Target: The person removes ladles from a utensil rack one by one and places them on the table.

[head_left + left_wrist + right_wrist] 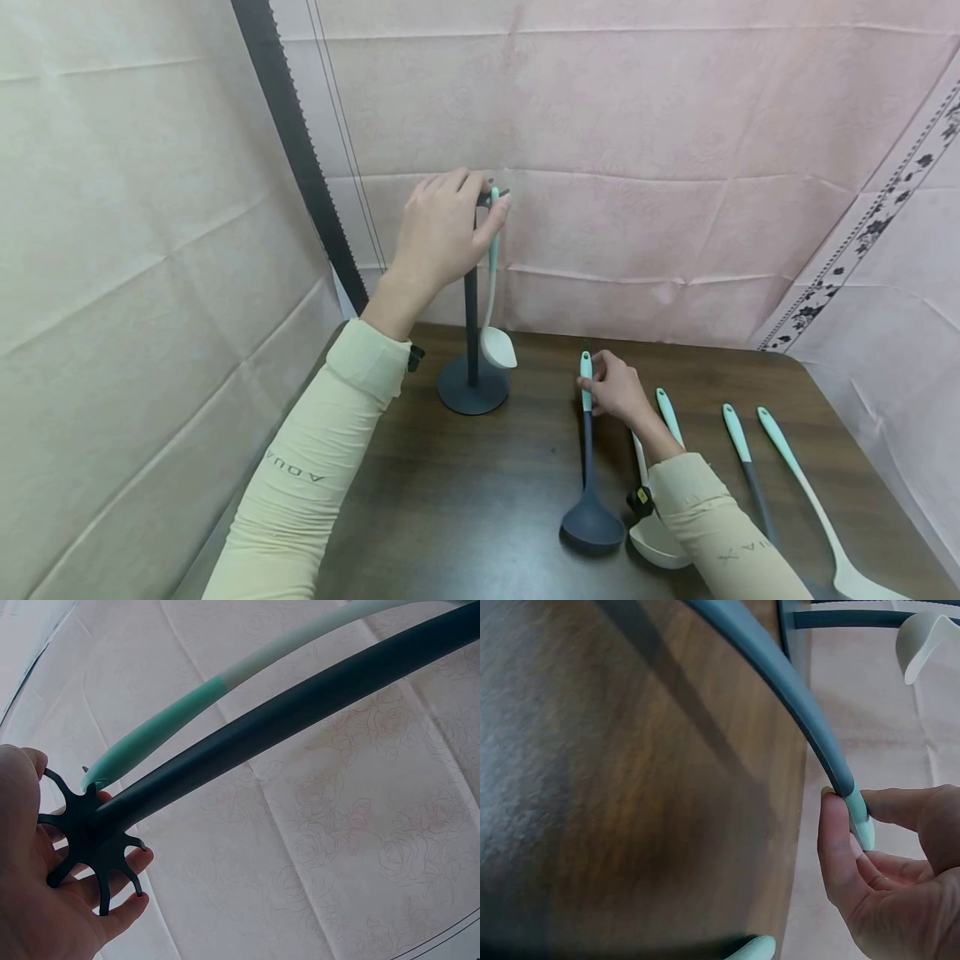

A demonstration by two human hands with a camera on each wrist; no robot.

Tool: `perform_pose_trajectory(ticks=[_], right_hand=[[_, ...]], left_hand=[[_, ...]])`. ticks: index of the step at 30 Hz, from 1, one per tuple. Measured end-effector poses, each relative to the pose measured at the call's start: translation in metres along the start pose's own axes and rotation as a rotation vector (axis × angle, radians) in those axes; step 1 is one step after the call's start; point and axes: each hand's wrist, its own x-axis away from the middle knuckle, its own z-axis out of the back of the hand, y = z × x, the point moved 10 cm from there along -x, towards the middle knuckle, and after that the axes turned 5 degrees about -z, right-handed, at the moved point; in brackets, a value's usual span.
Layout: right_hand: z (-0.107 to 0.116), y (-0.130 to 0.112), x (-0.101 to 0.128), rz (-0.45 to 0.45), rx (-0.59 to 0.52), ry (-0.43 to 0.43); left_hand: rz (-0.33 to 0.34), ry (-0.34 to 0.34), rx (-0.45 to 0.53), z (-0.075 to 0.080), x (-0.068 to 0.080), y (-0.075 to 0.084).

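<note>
One white ladle with a mint handle (495, 333) hangs on the dark hooked stand (472, 367), whose top the left hand (442, 229) cups with loosely curled fingers, while the right hand (617, 390) pinches the grey ladle (588, 467) lying at 5 o'clock of the stand on the tabletop (465, 500), three utensils (750, 467) left beside it.

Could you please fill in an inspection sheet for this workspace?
Surface: dark wood table.
Job's things: rack upright with a white ladle hanging from its top hooks; dark ladle lying flat.
Clutter: four more utensils lying by the right arm.
Grippers: left hand holds the rack's top; right hand pinches the dark ladle's teal handle end.
Cables: nothing seen.
Surroundings: pink cloth hung behind and at the sides.
</note>
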Motion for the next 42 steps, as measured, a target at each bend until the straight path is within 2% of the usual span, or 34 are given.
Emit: perform_pose_trajectory(ticks=[9, 18, 29, 37, 42], right_hand=[[-0.012, 0.022, 0.0, -0.1, 0.035, -0.086], [-0.021, 0.04, -0.004, -0.168, 0.067, -0.123], [-0.027, 0.04, -0.001, -0.175, 0.084, -0.149], [-0.03, 0.04, -0.003, -0.174, 0.06, -0.145], [-0.032, 0.04, -0.004, -0.187, 0.066, -0.153]], left_hand=[[0.005, -0.006, 0.001, -0.001, 0.0, -0.001], [0.012, -0.009, 0.003, 0.0, 0.001, -0.001], [0.009, -0.007, 0.01, 0.0, 0.001, -0.001], [-0.012, 0.026, 0.006, 0.004, 0.001, 0.0], [0.003, 0.048, 0.004, 0.004, 0.002, -0.003]])
